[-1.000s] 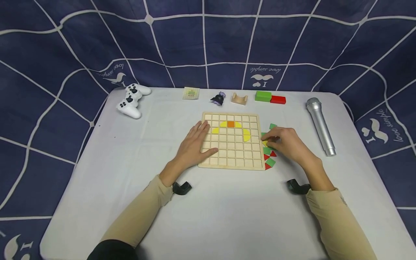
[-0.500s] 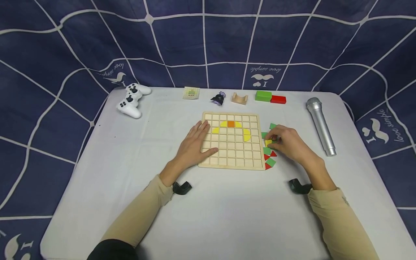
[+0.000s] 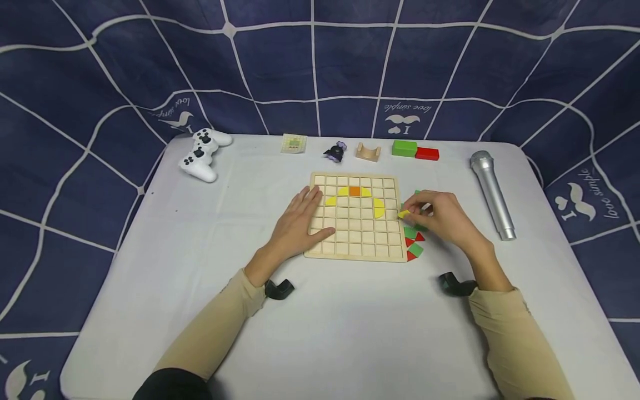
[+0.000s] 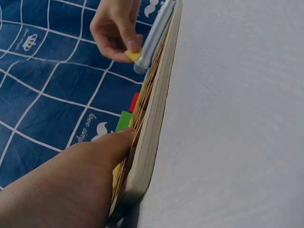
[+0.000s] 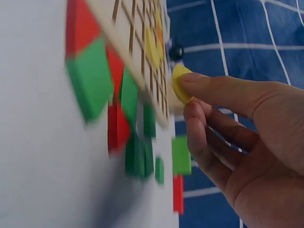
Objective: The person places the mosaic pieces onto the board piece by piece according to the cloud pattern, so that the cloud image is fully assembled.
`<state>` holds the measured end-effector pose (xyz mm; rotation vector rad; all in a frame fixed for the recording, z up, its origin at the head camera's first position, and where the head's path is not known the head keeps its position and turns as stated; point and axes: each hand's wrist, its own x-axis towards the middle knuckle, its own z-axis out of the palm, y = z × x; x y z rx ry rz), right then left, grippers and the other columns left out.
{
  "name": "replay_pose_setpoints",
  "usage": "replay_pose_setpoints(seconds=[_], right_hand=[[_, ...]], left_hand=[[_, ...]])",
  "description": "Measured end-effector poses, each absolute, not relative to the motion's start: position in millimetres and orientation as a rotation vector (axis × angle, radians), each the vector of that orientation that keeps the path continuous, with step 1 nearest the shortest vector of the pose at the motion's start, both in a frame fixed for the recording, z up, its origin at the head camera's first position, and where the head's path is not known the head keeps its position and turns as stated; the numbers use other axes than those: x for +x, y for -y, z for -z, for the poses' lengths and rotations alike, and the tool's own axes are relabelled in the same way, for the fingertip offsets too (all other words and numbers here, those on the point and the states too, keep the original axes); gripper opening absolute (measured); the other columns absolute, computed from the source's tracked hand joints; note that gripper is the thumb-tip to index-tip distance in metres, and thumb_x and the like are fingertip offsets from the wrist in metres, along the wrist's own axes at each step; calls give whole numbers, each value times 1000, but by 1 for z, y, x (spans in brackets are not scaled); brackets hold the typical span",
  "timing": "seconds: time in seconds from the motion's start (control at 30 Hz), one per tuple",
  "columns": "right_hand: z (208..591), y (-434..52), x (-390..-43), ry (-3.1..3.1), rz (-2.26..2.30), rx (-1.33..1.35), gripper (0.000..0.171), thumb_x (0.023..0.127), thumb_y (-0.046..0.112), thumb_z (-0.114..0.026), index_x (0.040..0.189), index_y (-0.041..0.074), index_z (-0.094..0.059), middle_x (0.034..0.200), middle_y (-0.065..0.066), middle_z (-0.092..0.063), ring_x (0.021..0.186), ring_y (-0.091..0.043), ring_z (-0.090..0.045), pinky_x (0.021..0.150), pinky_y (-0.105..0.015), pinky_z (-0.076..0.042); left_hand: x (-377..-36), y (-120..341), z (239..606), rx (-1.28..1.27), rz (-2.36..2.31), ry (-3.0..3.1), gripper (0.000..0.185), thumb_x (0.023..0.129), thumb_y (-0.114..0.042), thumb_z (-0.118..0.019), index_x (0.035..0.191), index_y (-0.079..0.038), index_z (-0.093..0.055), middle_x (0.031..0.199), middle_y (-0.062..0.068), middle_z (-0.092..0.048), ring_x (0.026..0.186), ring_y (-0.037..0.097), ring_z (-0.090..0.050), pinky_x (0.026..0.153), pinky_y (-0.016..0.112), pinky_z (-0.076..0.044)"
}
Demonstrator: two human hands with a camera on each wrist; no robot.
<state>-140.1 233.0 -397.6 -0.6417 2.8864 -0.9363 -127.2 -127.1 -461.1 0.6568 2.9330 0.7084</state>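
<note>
A wooden grid board lies in the middle of the white table, with yellow pieces and one orange piece set in its upper rows. My left hand rests flat on the board's left side, fingers straight. My right hand pinches a small yellow piece just off the board's right edge, lifted above the loose tiles. The right wrist view shows that yellow piece between thumb and fingers. From the left wrist view, the board's edge runs past my left hand.
Loose green and red tiles lie beside the board's right edge. Along the back stand a white game controller, a small card, a dark figure, a wooden arch and green and red blocks. A silver microphone lies right.
My right hand has picked a yellow piece out of the loose tiles and lifted it toward the board's right edge. The left hand has stayed put.
</note>
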Motion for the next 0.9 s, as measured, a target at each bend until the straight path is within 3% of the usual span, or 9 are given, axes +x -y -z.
replay_pose_setpoints(seconds=[0.3, 0.63, 0.9], right_hand=[[403, -170, -151, -2861, 1025, -640, 7, 93, 19, -84, 97, 14, -82, 84, 2, -75, 78, -15, -65, 73, -28, -55], [403, -105, -164, -2810, 1160, -621, 6, 94, 14, -82, 96, 9, -83, 86, -2, -78, 78, -16, -70, 74, -32, -58], [411, -79, -165, -2841, 1165, -583, 5, 93, 12, -82, 89, 10, -84, 81, -1, -78, 75, -15, -69, 72, -30, -57]], left_hand=[[-128, 128, 462, 659, -698, -2934, 101, 99, -65, -59, 169, -6, -17, 178, 6, -11, 166, 25, -2, 136, 38, -5], [-128, 128, 463, 658, -684, -2939, 101, 99, -66, -59, 169, -7, -16, 178, 6, -12, 166, 25, -3, 136, 39, -4], [-129, 127, 462, 666, -689, -2943, 100, 99, -65, -59, 169, -6, -17, 178, 7, -13, 166, 26, -4, 136, 39, -5]])
